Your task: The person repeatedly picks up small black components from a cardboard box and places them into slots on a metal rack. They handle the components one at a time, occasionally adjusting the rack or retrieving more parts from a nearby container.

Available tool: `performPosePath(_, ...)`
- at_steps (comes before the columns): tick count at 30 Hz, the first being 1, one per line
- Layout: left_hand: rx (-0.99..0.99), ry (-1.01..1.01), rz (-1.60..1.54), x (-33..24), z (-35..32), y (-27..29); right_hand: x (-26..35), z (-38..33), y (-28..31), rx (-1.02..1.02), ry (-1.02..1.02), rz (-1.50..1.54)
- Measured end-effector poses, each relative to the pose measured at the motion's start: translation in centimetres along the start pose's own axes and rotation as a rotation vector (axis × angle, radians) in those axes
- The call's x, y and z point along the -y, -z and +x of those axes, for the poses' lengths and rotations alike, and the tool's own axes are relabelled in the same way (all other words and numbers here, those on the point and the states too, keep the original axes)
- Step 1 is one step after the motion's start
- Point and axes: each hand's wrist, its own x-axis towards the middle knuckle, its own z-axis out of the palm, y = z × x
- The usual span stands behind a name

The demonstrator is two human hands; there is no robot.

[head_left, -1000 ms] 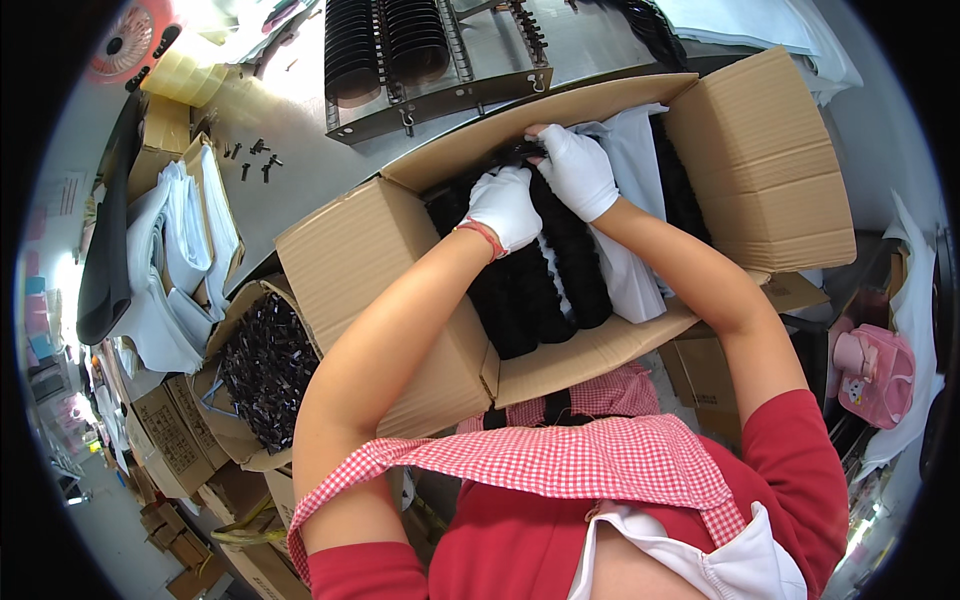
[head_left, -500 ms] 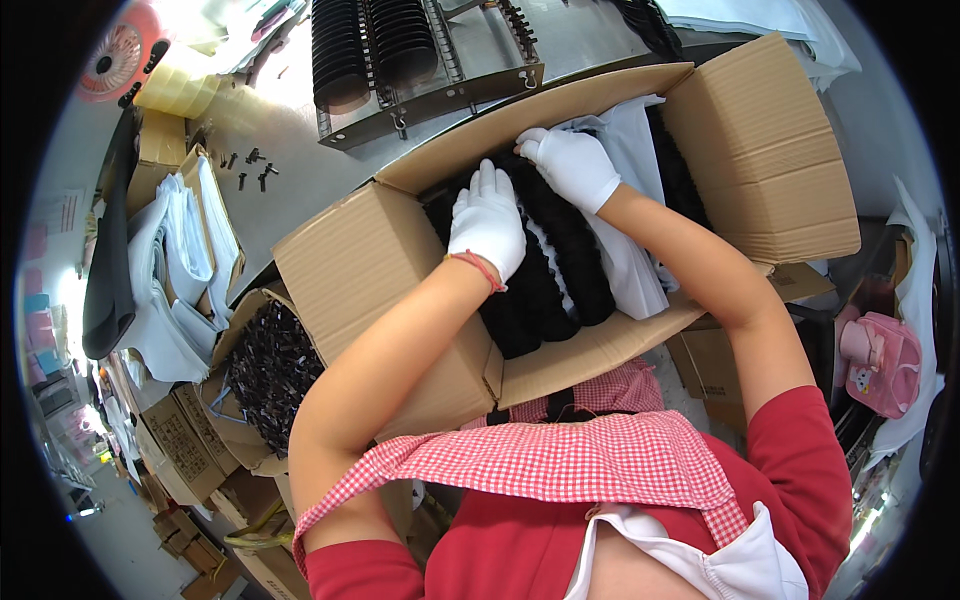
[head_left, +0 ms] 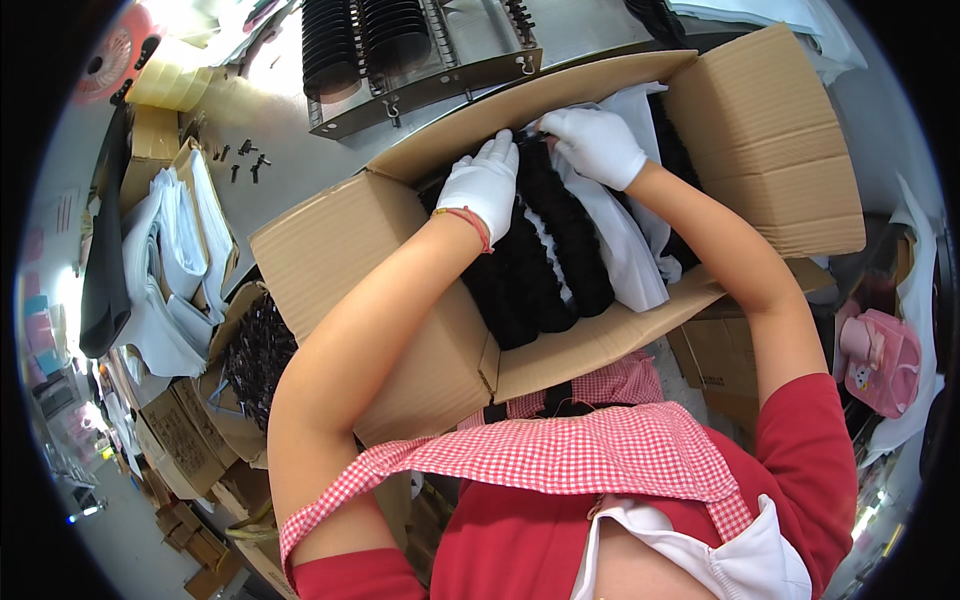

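An opened cardboard box (head_left: 400,300) holds several thick black fuzzy rolls (head_left: 575,250) lying side by side, with thin white strips between some. My left hand (head_left: 480,190), in a white glove, lies open on the rolls at the box's left, its fingers stretched toward the far wall. My right hand (head_left: 600,150), gloved too with bare fingertips showing, is closed in a pinch at the far end of the rolls. What it pinches is too small to make out. A white sheet (head_left: 635,270) lies over the rolls beneath and beside this hand.
Behind the box, a metal rack with dark discs (head_left: 390,60) stands on the metal table (head_left: 290,180), near small black parts (head_left: 247,160). A box of black pieces (head_left: 258,350) and folded white sheets (head_left: 175,260) are at left. A pink bag (head_left: 880,362) is at right.
My left hand has shifted slightly left and away from me. My right hand has moved a little right, its fingers now drawn into a pinch. The box appears slightly shifted.
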Motion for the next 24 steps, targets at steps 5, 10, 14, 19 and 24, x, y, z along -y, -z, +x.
performPosePath(5,-0.036,0.035,-0.074,-1.4,0.6,-0.6,-0.2,-0.1,0.3,-0.223,-0.131,0.243)
performPosePath(10,0.001,0.221,-0.286,-3.9,-1.6,0.2,1.7,-0.2,0.8,-0.301,-0.115,0.343)
performPosePath(14,0.146,0.485,-0.045,-1.8,-3.6,0.9,4.4,0.9,0.5,-0.257,-0.004,0.361)
performPosePath(19,0.357,0.433,0.159,2.1,-1.4,1.5,6.7,2.8,-3.1,-0.249,0.063,0.353)
performPosePath(24,0.309,0.402,0.237,2.4,-1.3,2.0,4.3,3.2,-3.1,0.154,0.092,0.005)
